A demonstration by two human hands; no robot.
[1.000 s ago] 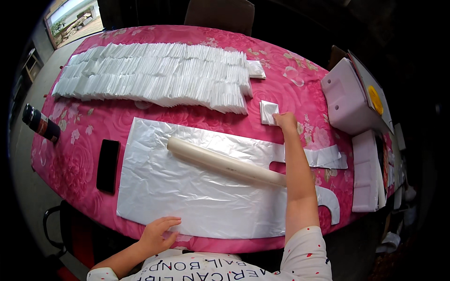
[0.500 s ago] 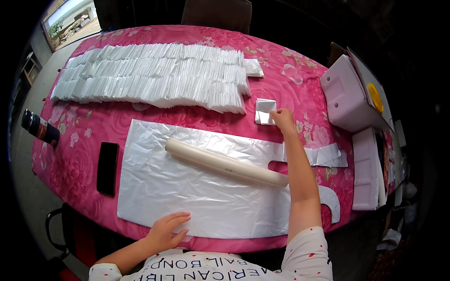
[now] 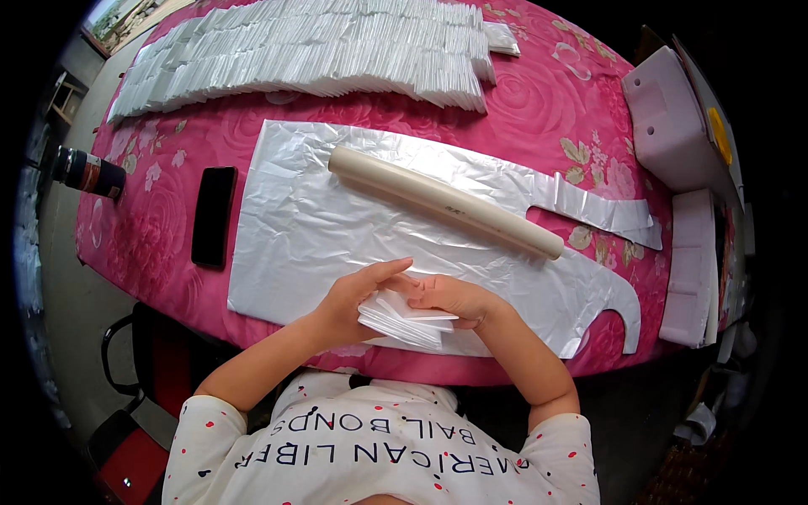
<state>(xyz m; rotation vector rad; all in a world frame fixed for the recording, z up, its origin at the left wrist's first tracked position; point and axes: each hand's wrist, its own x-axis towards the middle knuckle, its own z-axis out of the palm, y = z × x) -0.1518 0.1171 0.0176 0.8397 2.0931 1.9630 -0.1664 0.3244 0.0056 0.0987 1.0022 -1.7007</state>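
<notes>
Near the table's front edge my left hand [image 3: 352, 299] and my right hand [image 3: 459, 299] meet around a small stack of folded white plastic squares [image 3: 408, 326]. My left hand wraps the stack's left side, and the fingers of my right hand press on it from the right. The stack's layers fan out slightly toward me. Beyond my hands lies a flat white plastic bag [image 3: 290, 227] with two handle straps at its right end. A beige tube [image 3: 442, 202] rests slantwise on top of the bag.
Long rows of folded white plastic packets [image 3: 311, 50] fill the far side of the pink flowered tablecloth [image 3: 539, 101]. A black phone [image 3: 214, 216] and a dark bottle [image 3: 89, 172] are at left. Foam boxes [image 3: 669, 118] stand at right. A red and black chair [image 3: 164, 362] is front left.
My right hand has come back toward me with the folded squares from the table's far right. My left hand has lifted off the bag and joined it. The view has tilted nearer.
</notes>
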